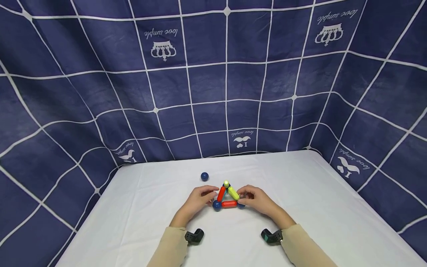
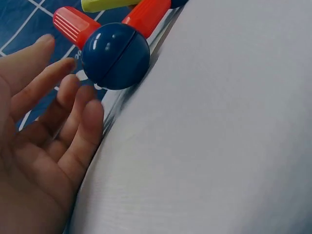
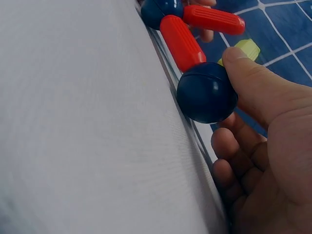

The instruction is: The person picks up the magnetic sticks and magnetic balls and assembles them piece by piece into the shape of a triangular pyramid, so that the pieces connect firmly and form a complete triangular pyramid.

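Observation:
A magnetic-rod construction lies on the table. Its front red rod [image 1: 229, 204] joins a left blue ball [image 1: 217, 205] and a right blue ball [image 3: 207, 92]. A second red rod [image 1: 221, 194] and a yellow-green rod [image 1: 234, 193] slope up to the top, where another yellow-green rod end [image 1: 226, 184] shows over a mostly hidden ball. My left hand [image 1: 197, 202] is beside the left ball, fingers loosely bent and apart from it in the left wrist view. With thumb and fingers, my right hand [image 1: 256, 201] holds the right ball, its thumb against the yellow-green rod.
A loose blue ball [image 1: 205, 176] lies behind the construction, to its left. The white-covered table [image 1: 140, 207] reaches back to a dark blue checked curtain [image 1: 207, 81], which also rises along both sides. Each wrist wears a black camera strap [image 1: 194, 236].

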`<action>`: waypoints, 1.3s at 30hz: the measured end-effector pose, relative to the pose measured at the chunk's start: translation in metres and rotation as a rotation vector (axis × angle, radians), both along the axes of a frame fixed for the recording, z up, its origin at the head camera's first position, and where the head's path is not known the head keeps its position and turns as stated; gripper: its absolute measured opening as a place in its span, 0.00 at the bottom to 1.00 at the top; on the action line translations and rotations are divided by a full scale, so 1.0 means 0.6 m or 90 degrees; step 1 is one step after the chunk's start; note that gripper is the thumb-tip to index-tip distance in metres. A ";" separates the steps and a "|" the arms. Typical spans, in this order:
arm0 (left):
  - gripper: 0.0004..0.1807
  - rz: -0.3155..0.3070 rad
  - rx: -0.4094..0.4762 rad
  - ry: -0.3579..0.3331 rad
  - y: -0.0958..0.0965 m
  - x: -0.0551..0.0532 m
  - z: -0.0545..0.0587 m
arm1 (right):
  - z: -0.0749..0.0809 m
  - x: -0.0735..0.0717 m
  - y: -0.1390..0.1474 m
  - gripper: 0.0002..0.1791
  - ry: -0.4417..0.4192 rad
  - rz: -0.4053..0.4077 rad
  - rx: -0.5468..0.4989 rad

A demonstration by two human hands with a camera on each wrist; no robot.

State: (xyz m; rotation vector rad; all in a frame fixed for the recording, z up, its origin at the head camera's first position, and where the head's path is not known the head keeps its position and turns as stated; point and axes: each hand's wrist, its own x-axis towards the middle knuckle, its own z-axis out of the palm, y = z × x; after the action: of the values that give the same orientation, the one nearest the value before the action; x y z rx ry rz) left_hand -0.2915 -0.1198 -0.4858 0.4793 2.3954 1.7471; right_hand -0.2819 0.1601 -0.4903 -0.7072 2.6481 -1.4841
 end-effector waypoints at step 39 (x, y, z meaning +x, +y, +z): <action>0.18 0.249 -0.234 0.098 -0.008 -0.086 0.023 | 0.001 0.006 -0.012 0.10 -0.033 -0.044 -0.011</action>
State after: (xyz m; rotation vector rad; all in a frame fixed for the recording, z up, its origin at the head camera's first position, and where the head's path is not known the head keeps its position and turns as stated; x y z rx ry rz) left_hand -0.3429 -0.1247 -0.4722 0.1030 2.9949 1.3718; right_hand -0.2780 0.1530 -0.4899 -0.5753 2.6500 -1.5215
